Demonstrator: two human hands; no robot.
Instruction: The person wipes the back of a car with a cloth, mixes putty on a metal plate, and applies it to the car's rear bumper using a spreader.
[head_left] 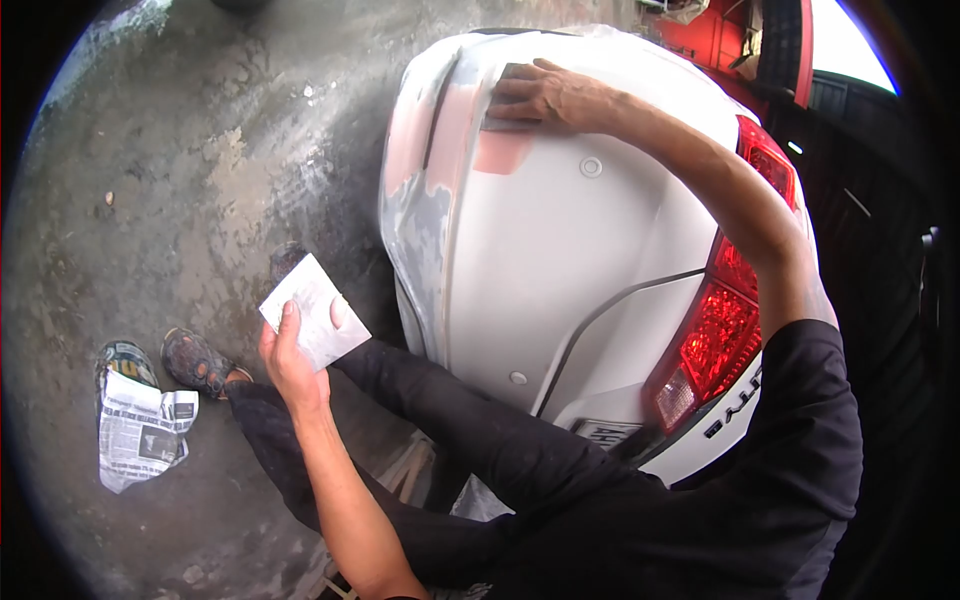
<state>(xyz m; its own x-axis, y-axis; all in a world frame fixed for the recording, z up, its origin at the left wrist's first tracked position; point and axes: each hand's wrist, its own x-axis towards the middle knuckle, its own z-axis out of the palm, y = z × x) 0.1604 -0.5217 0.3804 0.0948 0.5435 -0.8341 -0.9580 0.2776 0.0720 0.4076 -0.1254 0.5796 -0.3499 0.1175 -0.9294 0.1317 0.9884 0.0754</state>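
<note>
My left hand (290, 355) grips a white square sheet (318, 335) at its lower left, with the thumb on its face. A fingertip also shows near the sheet's right side. My right hand (540, 98) lies flat with fingers spread over a dark grey flat piece (517, 71), which looks like sandpaper and is mostly covered. It presses on the white car's rear bumper (560, 230). Close to that hand are a pink patch (503, 152) and grey sanded areas (430, 225) along the bumper's edge.
Red tail lights (720, 335) and a number plate (605, 430) lie right of the bumper. Folded newspaper (145, 430) is on the concrete floor (200, 230), beside my shoe (197, 362). A red object (700, 35) stands behind the car.
</note>
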